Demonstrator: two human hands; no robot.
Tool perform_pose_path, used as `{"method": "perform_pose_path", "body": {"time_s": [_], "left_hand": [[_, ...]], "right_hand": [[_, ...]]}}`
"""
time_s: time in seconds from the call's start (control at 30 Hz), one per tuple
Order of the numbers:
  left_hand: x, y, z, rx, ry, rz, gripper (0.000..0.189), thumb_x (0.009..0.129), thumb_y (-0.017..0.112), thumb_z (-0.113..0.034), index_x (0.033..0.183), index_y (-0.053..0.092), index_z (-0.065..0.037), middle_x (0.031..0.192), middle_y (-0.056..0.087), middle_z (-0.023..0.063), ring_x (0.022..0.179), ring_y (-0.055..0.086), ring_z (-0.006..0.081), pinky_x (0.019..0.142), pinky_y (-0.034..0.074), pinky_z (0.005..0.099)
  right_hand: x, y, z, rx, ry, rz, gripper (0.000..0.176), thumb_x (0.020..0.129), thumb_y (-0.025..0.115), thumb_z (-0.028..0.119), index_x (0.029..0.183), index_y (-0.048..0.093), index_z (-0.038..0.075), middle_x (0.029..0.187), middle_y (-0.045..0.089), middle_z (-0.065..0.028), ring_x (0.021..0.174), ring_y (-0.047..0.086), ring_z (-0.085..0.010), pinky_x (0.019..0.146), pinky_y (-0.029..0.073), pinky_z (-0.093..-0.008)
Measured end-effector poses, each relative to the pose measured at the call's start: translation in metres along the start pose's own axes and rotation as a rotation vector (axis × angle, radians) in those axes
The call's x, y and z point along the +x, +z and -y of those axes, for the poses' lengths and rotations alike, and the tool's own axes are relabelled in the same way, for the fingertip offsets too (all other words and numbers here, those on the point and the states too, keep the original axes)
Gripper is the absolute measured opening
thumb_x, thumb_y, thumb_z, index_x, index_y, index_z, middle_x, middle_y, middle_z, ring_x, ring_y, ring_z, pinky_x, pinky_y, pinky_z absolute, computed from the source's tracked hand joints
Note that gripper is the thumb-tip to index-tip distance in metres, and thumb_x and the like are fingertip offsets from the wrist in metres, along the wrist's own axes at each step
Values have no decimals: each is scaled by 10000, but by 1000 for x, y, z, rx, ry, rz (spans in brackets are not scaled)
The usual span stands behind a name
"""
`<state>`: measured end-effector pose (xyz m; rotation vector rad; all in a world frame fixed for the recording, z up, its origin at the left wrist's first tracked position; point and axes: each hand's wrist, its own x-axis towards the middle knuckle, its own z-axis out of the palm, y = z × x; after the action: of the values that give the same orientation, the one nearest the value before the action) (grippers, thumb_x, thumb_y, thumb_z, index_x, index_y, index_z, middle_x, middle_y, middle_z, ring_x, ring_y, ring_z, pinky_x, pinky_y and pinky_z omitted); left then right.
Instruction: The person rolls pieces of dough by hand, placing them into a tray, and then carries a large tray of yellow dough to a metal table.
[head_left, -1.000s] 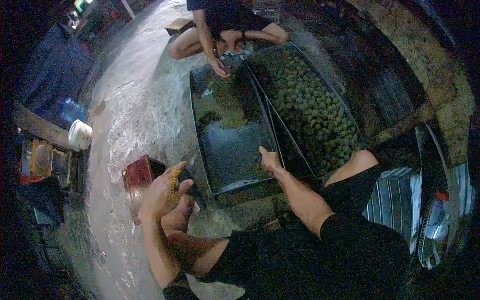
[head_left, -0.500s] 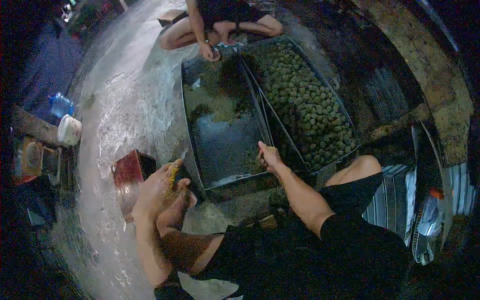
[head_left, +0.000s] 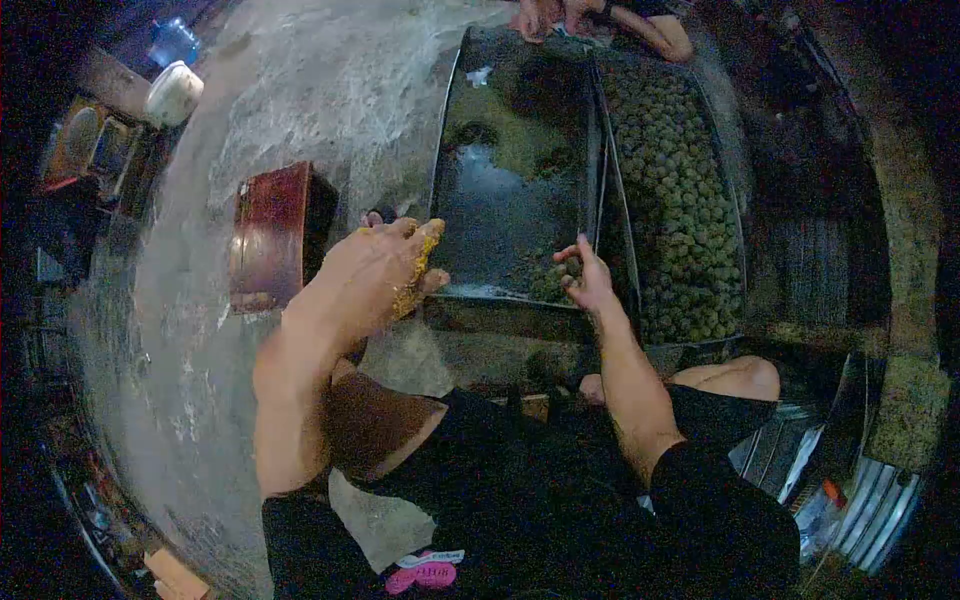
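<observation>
left hand [head_left: 385, 270]: raised just off the near-left corner of the mix tray, back of the hand to the camera, fingers bunched and curled down towards the thumb
yellow paste [head_left: 420, 262]: smeared over the left fingertips and thumb; cannot tell whether a piece is gripped under them
right hand [head_left: 587, 283]: over the near-right corner of the mix tray, thumb and fingertips pinching a green lump
green lump [head_left: 570, 267]: small, dark, roundish, between the right fingertips, just above the tray's near edge
mix tray [head_left: 510, 318]: long dark metal tray on the floor in front of the person, lying lengthwise away from them; near half mostly bare and wet-looking
green mix [head_left: 510, 140]: loose crumbly heap in the far half of the mix tray, a few bits by the right hand
ball tray [head_left: 612, 190]: second metal tray touching the mix tray's right side
green balls [head_left: 680, 200]: rolled pieces packed over nearly the whole ball tray
red box [head_left: 268, 235]: reddish-brown box on the floor, left of the mix tray, near the left hand
floor [head_left: 300, 100]: pale rough concrete
white tub [head_left: 172, 93]: far left, a blue bottle [head_left: 172, 42] just beyond it
second person's hands [head_left: 545, 15]: at the far end of the trays, cut by the frame edge
</observation>
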<state>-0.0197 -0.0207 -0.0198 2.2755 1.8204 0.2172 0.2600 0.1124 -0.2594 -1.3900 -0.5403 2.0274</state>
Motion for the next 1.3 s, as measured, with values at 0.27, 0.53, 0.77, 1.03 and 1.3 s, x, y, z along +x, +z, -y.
{"method": "perform_pose_path", "body": {"time_s": [0.27,0.53,0.77,1.03,1.3], "left_hand": [[6,-9,6,-118,-140,168,494,817,594,-255,1245,461,-48,1176,534,231,1050,534,386,894,448,428],[0,-8,-1,-80,-95,161,471,837,560,-243,1244,463,-28,1164,549,200,1030,546,379,883,456,405],[13,1,-5,-69,-179,266,546,787,619,-229,1267,448,-33,1199,528,167,1041,529,357,861,454,412],[18,-3,1,-2,-100,267,535,805,608,-239,1269,446,-28,1180,532,200,1038,531,357,893,435,397],[21,4,6,-78,-144,290,479,838,581,-239,1250,454,-30,1210,517,174,1061,520,348,908,429,389]], "right_hand": [[27,7,3,-609,-183,-41,343,879,542,386,706,506,93,675,539,-46,559,491,-120,452,353,-270],[41,-81,-7,30,15,-224,282,884,538,373,813,531,100,691,566,-51,438,446,-113,348,305,-239],[107,-122,138,332,-301,-356,268,925,500,300,902,501,33,732,544,-96,594,545,-220,504,496,-326],[102,-100,177,-275,-450,-425,446,896,513,210,1303,378,87,1168,525,-144,757,630,-271,621,522,-347],[78,-25,-37,-1962,-671,590,327,791,548,114,1115,585,86,1110,553,-143,938,574,-318,781,485,-411]]}}
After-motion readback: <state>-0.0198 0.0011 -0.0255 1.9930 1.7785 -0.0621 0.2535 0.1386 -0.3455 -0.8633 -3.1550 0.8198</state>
